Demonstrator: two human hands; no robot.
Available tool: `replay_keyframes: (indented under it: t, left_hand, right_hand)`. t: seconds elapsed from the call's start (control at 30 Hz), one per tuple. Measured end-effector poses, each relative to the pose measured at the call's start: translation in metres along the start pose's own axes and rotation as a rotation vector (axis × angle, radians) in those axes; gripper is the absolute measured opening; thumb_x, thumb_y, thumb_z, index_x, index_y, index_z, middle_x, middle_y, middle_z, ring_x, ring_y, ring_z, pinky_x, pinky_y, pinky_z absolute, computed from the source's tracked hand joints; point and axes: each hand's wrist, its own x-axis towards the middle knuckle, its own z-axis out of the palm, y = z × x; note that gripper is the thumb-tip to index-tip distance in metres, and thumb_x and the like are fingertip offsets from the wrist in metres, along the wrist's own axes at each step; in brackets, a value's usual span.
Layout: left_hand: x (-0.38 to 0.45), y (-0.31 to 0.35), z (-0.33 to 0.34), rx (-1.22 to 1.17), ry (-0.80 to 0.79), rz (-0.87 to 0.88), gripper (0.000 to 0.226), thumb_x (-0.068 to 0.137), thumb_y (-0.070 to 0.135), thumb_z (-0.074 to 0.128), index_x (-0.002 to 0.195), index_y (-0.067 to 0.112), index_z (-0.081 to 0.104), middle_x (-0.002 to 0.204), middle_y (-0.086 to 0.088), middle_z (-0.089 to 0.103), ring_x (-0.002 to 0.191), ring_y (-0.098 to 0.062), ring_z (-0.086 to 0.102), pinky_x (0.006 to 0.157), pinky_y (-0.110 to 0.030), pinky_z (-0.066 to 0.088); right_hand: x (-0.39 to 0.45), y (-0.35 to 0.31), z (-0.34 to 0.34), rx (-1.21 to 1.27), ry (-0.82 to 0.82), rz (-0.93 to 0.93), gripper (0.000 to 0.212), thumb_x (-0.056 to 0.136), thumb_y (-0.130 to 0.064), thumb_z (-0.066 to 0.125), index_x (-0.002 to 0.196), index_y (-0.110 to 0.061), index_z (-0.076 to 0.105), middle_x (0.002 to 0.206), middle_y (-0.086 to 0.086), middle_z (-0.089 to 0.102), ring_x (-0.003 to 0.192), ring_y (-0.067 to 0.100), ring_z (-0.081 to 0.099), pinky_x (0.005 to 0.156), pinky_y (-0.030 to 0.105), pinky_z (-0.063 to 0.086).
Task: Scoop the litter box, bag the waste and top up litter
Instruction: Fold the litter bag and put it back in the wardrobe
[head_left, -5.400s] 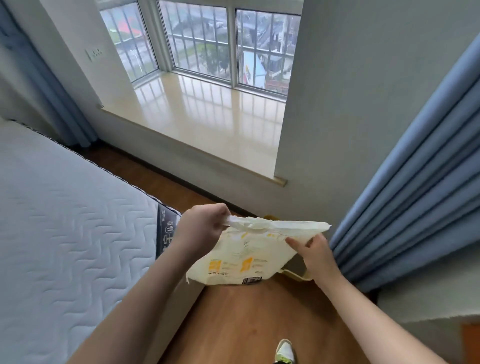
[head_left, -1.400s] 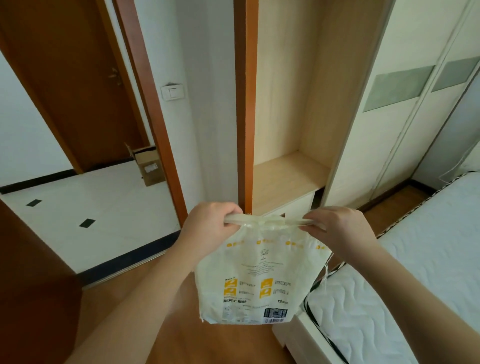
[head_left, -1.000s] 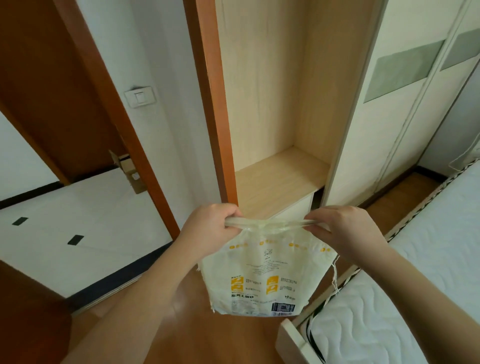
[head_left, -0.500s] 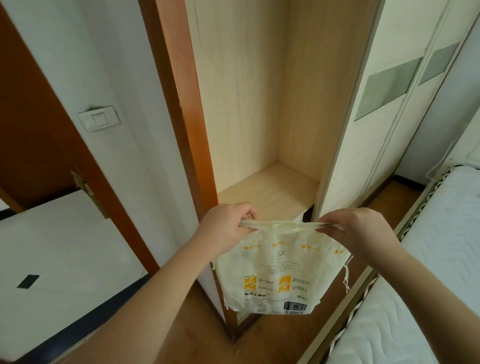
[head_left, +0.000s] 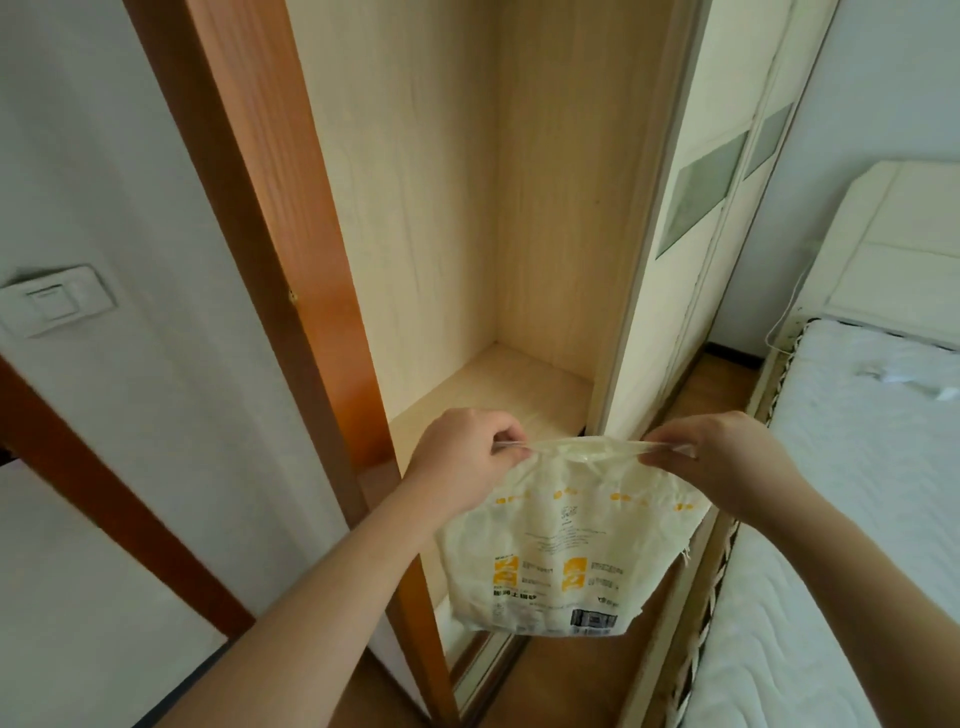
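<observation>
Your left hand (head_left: 464, 460) and right hand (head_left: 714, 460) pinch the crumpled cream plastic litter bag (head_left: 563, 545) by its sealed top; tugging unevenly could split it, spilling litter.

An open wardrobe compartment (head_left: 467, 218) of pale wood was seen straight ahead, its light shelf (head_left: 498, 384) lying low inside. It was framed on the left by an orange-brown wooden post (head_left: 270, 218). A white wall (head_left: 135, 171) with a white light switch (head_left: 54, 301) was seen to the left. Cream sliding doors (head_left: 691, 218) with grey-green panels were set to the right. A bed with a white quilted mattress (head_left: 852, 467) and a cream headboard (head_left: 898, 244) was placed at the far right, on a wooden floor (head_left: 722, 384). The room was softly lit by daylight.
</observation>
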Motion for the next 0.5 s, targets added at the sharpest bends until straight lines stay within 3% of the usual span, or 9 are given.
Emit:
replay_keyframes:
  t: [0.13, 0.3, 0.5]
  left_hand:
    - [0.023, 0.000, 0.008, -0.045, 0.075, 0.013, 0.007, 0.084, 0.032, 0.073, 0.086, 0.025, 0.074, 0.075, 0.012, 0.066, 0.073, -0.009, 0.062, 0.068, -0.026, 0.049]
    - [0.062, 0.000, 0.018, -0.071, 0.132, 0.015, 0.005, 0.085, 0.028, 0.072, 0.086, 0.023, 0.074, 0.082, 0.012, 0.071, 0.081, -0.009, 0.064, 0.075, -0.029, 0.051]
    - [0.115, -0.002, 0.040, -0.042, 0.194, 0.028, 0.005, 0.086, 0.026, 0.071, 0.085, 0.023, 0.075, 0.077, 0.014, 0.067, 0.076, -0.007, 0.062, 0.073, -0.029, 0.050]
  right_hand:
    - [0.015, 0.008, -0.002, 0.029, -0.018, 0.050, 0.017, 0.087, -0.041, 0.065, 0.100, -0.033, 0.072, 0.088, -0.015, 0.071, 0.082, 0.007, 0.063, 0.072, 0.025, 0.050]
    - [0.047, 0.021, -0.002, 0.058, -0.038, 0.081, 0.016, 0.088, -0.040, 0.064, 0.096, -0.029, 0.072, 0.074, -0.017, 0.062, 0.074, 0.008, 0.060, 0.066, 0.024, 0.044]
    - [0.106, 0.059, 0.011, 0.095, -0.101, 0.036, 0.022, 0.089, -0.043, 0.060, 0.100, -0.027, 0.071, 0.084, -0.014, 0.070, 0.078, 0.006, 0.064, 0.075, 0.030, 0.054]
